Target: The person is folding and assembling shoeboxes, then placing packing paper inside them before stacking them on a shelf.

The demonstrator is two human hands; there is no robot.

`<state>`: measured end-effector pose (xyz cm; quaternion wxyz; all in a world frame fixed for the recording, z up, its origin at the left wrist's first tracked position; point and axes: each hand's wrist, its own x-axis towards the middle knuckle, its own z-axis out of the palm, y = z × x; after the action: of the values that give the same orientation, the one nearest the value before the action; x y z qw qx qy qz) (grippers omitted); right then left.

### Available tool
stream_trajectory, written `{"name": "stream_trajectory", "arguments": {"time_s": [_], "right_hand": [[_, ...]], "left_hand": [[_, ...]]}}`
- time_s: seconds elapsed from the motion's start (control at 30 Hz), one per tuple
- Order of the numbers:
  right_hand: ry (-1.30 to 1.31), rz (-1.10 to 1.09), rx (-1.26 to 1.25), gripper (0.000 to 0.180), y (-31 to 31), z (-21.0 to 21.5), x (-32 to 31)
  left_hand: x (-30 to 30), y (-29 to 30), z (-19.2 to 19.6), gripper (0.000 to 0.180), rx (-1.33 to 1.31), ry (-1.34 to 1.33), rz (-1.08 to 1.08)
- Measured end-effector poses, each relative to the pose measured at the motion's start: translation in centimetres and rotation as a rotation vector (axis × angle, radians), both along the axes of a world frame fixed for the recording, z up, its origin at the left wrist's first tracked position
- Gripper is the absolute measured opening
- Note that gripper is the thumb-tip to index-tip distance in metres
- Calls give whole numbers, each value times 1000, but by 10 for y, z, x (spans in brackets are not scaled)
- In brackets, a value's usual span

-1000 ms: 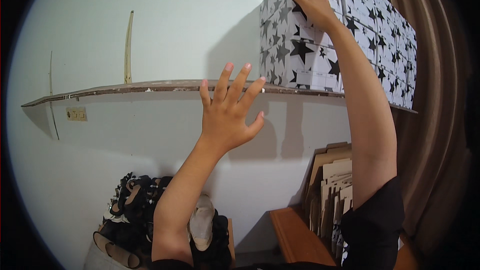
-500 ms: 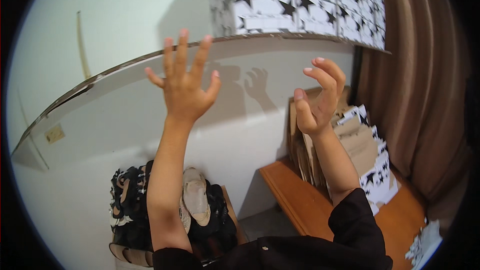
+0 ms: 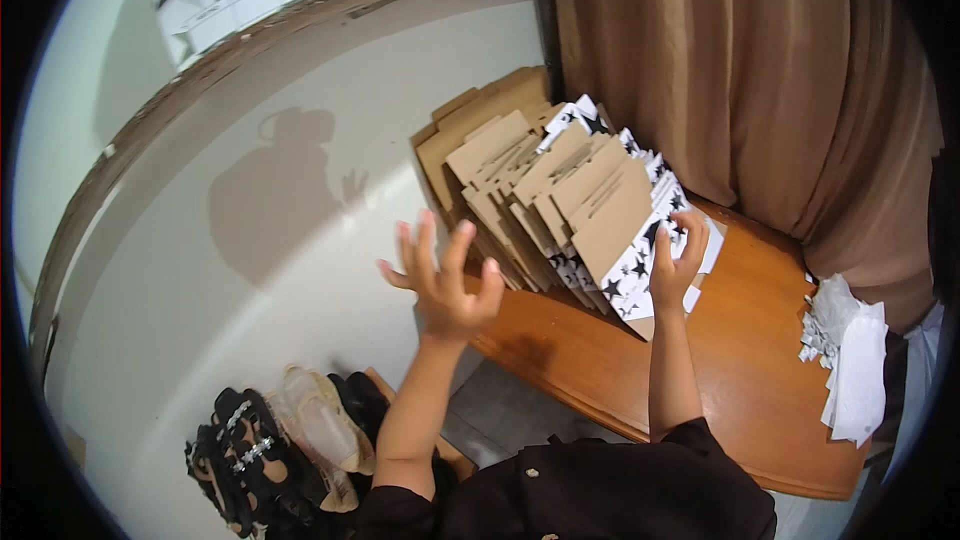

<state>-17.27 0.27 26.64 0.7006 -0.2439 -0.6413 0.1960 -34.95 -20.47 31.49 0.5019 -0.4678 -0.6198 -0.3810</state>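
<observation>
Indoors, a person's right hand (image 3: 681, 265) curled at the near right end of flattened boxes (image 3: 608, 220) leaning from far left to near right on a wooden table (image 3: 750, 370), its grip impossible to tell; the left hand (image 3: 450, 302), farther off, spread wide, empty.

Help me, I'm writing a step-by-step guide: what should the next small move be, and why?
Probably close the right hand on the frontmost star-printed cardboard piece: its thumb and fingers curve apart near that piece's printed side, though contact is hard to tell, while the left hand is spread and empty.
</observation>
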Motion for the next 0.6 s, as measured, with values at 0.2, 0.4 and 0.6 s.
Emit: {"name": "stream_trajectory", "arguments": {"time_s": [0.2, 0.4, 0.6], "right_hand": [[-744, -152, -358, 40, 40, -116, 38], [-1362, 131, -736, 86, 58, -254, 56], [-1367, 218, -760, 88, 21, -283, 70]], "left_hand": [[26, 87, -156, 48, -518, -328, -215], [55, 152, -250, 57, -1052, -14, -374], [57, 203, -293, 60, -1219, 152, -408]]}}
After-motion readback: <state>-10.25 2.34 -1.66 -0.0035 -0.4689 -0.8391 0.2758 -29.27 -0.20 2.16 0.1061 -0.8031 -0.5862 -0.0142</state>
